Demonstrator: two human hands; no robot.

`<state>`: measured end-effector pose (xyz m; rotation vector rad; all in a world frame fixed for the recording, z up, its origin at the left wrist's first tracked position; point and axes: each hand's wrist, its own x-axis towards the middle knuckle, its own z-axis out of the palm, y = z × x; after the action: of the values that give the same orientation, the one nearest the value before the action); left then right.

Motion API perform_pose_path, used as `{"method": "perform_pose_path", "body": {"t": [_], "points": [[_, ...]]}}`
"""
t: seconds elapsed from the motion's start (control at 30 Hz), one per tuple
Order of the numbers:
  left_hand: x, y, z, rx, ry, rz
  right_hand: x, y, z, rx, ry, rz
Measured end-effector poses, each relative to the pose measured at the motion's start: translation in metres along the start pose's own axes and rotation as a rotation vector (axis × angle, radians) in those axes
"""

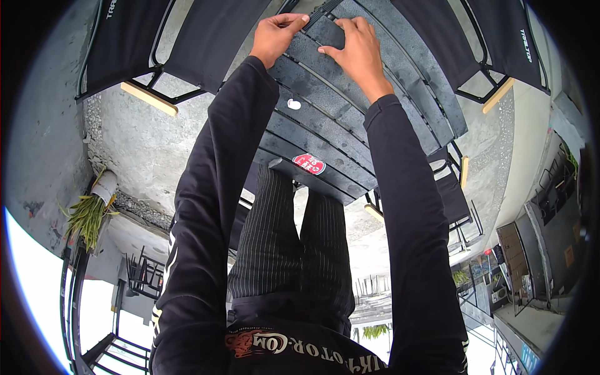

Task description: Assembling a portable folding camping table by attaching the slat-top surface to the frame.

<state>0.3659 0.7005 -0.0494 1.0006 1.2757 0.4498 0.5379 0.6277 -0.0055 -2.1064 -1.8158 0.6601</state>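
Observation:
Both my hands are over the far part of a dark slatted table [350,119]. My left hand [274,39] is closed, thumb and forefinger pinched together beside a thin dark strip [322,10] at the far edge; what the pinch holds, if anything, is too small to make out. Just right of it, my right hand [361,55] is curved over the slats, its thumb and fingers apart. Nothing clear shows in its grip. Nearer to me, a small white object [294,104] lies on the slats, and a red round sticker [309,164] is by the near edge.
Black fabric chairs with metal frames and wooden armrests stand left [206,44] and right [506,44] of the table. A potted plant [87,215] is by the left wall. Further chairs [145,275] and a railing show toward the lower left.

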Motion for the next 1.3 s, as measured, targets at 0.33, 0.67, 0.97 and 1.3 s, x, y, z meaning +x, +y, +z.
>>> {"method": "perform_pose_path", "body": {"t": [0.33, 0.67, 0.97, 1.3], "points": [[-0.001, -0.006, -0.002, 0.026, -0.013, 0.105, 0.006, 0.009, 0.004, 0.14, 0.064, -0.007], [0.004, -0.008, 0.0, 0.037, -0.064, 0.132, 0.017, -0.006, -0.002, 0.02, 0.02, 0.06], [0.004, -0.012, -0.006, -0.004, -0.077, 0.104, 0.025, -0.017, -0.013, 0.273, -0.075, 0.219], [0.002, -0.008, -0.005, -0.055, -0.082, 0.107, 0.011, -0.003, 0.006, 0.515, -0.006, 0.162]]}}
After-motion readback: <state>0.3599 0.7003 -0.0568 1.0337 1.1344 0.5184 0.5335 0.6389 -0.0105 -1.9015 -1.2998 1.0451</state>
